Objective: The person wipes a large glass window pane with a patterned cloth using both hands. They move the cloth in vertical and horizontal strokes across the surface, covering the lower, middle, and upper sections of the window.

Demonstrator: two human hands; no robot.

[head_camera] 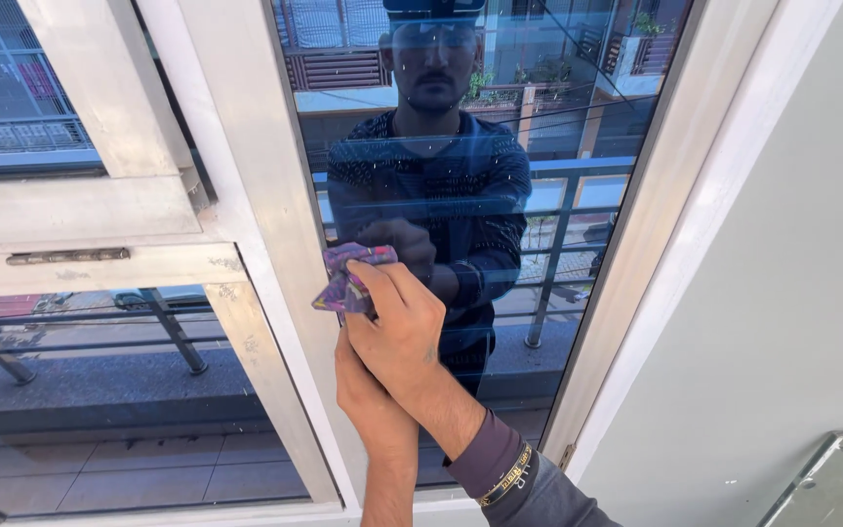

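Observation:
My right hand (397, 327) presses a crumpled purple and pink patterned cloth (348, 278) against the tall glass pane (578, 117) of a window, near the pane's left edge. A dark sleeve and a wristband cover that wrist. My left hand (363, 390) lies just under the right hand, with its bare forearm rising from the bottom edge. Its fingers are hidden behind the right hand, so I cannot tell what they hold. The glass reflects a person in a dark patterned top.
A white window frame (246, 146) borders the pane on the left, with an open sash (100, 210) beyond it. Outside are a metal railing (173, 332) and a tiled balcony floor. A grey wall (802, 293) stands on the right, and a glass corner (831, 478) at lower right.

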